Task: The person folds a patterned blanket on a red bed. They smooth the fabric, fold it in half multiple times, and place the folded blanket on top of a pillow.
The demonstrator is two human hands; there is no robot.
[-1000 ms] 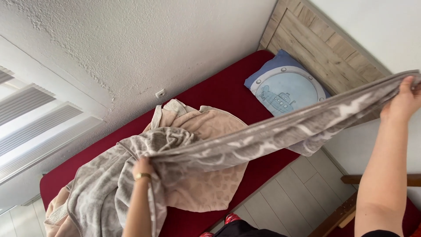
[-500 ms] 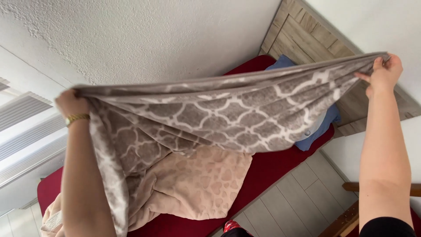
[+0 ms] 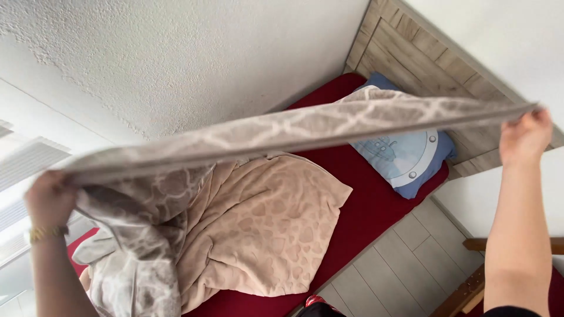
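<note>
A grey duvet cover with a pale lattice pattern (image 3: 294, 129) is stretched in the air between both hands. My left hand (image 3: 48, 199), a gold bracelet on its wrist, grips one corner at the left. My right hand (image 3: 524, 136) grips the other corner at the upper right. The cloth's top edge runs taut between them, and the rest hangs bunched below my left hand. Under it on the bed lies a beige blanket with a heart pattern (image 3: 264, 229).
The bed has a red sheet (image 3: 370, 217) and a blue pillow with a round picture (image 3: 405, 158) at a wooden headboard (image 3: 411, 53). A white textured wall runs along the bed's far side. Pale floor planks (image 3: 405, 264) and a wooden chair arm (image 3: 470, 287) lie at the lower right.
The cover was lifted off the bed and spread wide between my hands. It has since tipped flatter, edge-on to me, so the pillow and the beige blanket show beneath.
</note>
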